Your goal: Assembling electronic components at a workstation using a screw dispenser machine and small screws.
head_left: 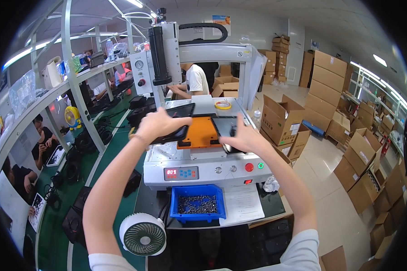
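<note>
Both my arms reach forward over a white benchtop machine. My left hand point(157, 125) grips a black flat casing point(181, 111) at the left of an orange fixture point(198, 132); its thumb points right, and its other fingers are mostly hidden. My right hand point(246, 135) is closed on the near right edge of a dark flat panel point(225, 123) with a grey, shiny face. That panel is tilted beside the fixture's right side. The orange fixture lies on the machine's bed between my hands.
A blue bin point(197, 218) of small dark screws, a paper sheet point(243, 204) and a white fan point(143, 235) are in front. Yellow tape point(222, 105) lies behind. The machine's black cylinder point(158, 54) hangs above left. Cardboard boxes point(280, 118) stand right; people sit left.
</note>
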Demonstrator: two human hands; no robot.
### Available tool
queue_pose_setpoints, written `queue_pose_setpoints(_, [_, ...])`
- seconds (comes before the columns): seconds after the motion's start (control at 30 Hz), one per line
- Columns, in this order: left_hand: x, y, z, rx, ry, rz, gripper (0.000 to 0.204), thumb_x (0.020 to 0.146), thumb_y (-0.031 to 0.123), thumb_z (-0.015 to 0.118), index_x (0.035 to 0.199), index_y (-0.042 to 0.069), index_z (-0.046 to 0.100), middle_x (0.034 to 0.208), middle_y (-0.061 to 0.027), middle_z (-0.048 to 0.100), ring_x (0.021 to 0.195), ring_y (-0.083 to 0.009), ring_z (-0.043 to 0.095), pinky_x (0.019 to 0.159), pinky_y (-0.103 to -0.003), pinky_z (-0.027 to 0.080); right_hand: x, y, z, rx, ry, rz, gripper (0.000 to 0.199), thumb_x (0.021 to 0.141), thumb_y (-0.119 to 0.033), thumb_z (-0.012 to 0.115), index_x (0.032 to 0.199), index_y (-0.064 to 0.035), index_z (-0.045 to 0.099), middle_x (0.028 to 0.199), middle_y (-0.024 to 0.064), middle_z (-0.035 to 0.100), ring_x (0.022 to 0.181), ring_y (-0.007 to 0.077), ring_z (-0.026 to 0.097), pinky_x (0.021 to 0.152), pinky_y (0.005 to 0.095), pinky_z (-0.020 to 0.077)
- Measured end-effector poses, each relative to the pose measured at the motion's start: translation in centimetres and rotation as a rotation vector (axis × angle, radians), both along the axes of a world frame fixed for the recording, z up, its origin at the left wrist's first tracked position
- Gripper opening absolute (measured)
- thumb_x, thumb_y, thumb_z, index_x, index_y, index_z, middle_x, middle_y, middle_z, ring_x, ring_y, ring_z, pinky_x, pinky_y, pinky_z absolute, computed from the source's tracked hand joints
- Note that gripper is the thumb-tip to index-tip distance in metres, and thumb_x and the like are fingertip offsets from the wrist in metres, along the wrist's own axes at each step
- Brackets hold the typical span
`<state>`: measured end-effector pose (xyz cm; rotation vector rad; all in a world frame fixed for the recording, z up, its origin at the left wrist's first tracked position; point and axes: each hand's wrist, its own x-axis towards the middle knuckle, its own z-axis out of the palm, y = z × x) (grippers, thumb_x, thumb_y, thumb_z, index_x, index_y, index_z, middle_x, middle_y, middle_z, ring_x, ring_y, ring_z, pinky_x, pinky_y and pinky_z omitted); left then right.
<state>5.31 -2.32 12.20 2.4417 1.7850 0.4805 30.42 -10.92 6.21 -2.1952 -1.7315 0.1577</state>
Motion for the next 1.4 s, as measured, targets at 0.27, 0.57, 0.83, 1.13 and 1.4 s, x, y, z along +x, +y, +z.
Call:
queue_pose_setpoints(0.27, [-11.0,-5.0,-2.0,0.013,0.022,0.132,0.126,0.062,0.076,0.066,0.147,-0.008,0.026,0.125,-0.0369,0.053,0.118,-0.0448,0.055,0.1,-0.042,0.044,-9.0,8.6,0.4,-0.118,-0.013,-0.113,0.131,0.066,-0.08,0.059,0.151,0.0073,0.012,0.132,0.0362,0.048,0.123,0.0471,0.047,0.102,0.0464,0.0425])
queue_pose_setpoints(0.57, [-14.4,-8.4,-4.4,-0.03,0.055,0.104,0.124,0.065,0.071,0.071,0.152,0.001,0.017,0.131,-0.0343,0.05,0.123,-0.0448,0.049,0.103,-0.045,0.042,-10.0,11.0,-0.5,-0.148,-0.026,-0.167,0.112,0.075,-0.067,0.056,0.153,0.0009,0.014,0.14,0.0417,0.033,0.131,0.0549,0.034,0.104,0.059,0.0361])
queue_pose_setpoints(0.83, [-12.2,-10.2,-4.7,-0.014,0.083,0.02,0.121,0.065,0.069,0.07,0.151,0.0,0.02,0.112,-0.0287,0.057,0.105,-0.0384,0.057,0.091,-0.041,0.047,-10.2,11.8,-0.5,-0.191,0.014,-0.148,0.118,0.072,-0.068,0.061,0.154,-0.0006,0.008,0.143,0.0422,0.03,0.134,0.0553,0.032,0.108,0.0596,0.029])
queue_pose_setpoints(1.13, [-13.0,-14.8,-5.1,0.027,0.065,-0.113,0.12,0.065,0.057,0.076,0.151,-0.003,0.017,0.107,-0.0238,0.052,0.101,-0.037,0.053,0.089,-0.041,0.046,2.3,1.8,-6.3,0.876,0.02,0.279,0.039,0.091,-0.016,0.053,0.128,-0.0033,0.052,0.108,0.019,0.06,0.102,0.0355,0.059,0.089,0.0422,0.0467])
queue_pose_setpoints(1.4, [-12.0,-16.3,-6.7,0.013,0.022,-0.275,0.124,0.065,0.06,0.075,0.149,-0.009,0.014,0.102,-0.0207,0.049,0.096,-0.0337,0.05,0.084,-0.039,0.046,6.2,-10.5,-15.7,0.9,-0.089,0.105,0.036,0.08,-0.002,0.063,0.115,-0.0029,0.056,0.092,0.0093,0.064,0.089,0.0295,0.06,0.076,0.0384,0.05])
